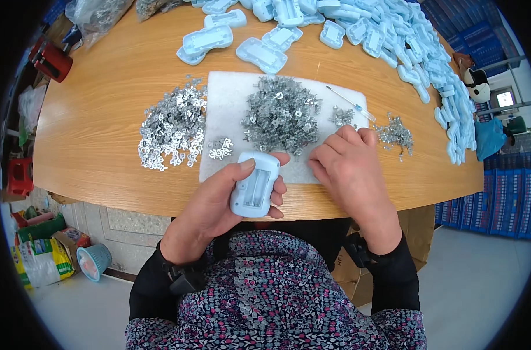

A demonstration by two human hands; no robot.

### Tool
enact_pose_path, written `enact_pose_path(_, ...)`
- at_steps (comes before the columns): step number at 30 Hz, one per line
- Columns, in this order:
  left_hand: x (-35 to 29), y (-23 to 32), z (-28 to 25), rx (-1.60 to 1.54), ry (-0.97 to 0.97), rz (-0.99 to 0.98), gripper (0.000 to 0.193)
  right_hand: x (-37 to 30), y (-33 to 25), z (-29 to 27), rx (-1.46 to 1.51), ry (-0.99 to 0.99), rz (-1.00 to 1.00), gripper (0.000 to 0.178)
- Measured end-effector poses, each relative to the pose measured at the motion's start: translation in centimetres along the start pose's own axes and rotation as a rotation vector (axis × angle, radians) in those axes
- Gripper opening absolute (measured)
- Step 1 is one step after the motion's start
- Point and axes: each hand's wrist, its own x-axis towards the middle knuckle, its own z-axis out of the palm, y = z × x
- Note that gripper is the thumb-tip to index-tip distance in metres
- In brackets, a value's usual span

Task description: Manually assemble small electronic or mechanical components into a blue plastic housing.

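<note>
My left hand (208, 201) is wrapped round a light blue plastic housing (257, 184), its open battery compartment turned up, thumb on the upper left edge. Over the right part of a white foam mat (221, 105), my right hand (353, 172) is closed with its fingers bent down. Whatever its fingertips hold, if anything, is hidden. Just beyond them lies a small cluster of metal pieces (342, 116). A large heap of small metal battery contacts (281, 115) covers the mat's middle, and a few flat metal tabs (220, 148) rest on its left side.
Left of the mat is a pile of shiny flat tabs (175, 125); right of it, a smaller metal pile (396, 135). A thin stick-like tool (353, 104) lies on the mat. Many blue housings (373, 41) crowd the table's far and right edges. A red container (51, 60) stands far left.
</note>
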Motion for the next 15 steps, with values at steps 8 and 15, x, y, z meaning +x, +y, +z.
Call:
enact_pose_path(8, 0.1, 0.1, 0.1, -0.032, 0.021, -0.011, 0.057, -1.0, 2.0, -0.4, 0.135, -0.028, 0.123, 0.009)
enact_pose_path(15, 0.1, 0.4, 0.2, -0.073, 0.03, -0.022, 0.065, -0.8, 1.8, 0.7, 0.185, -0.018, 0.055, 0.01)
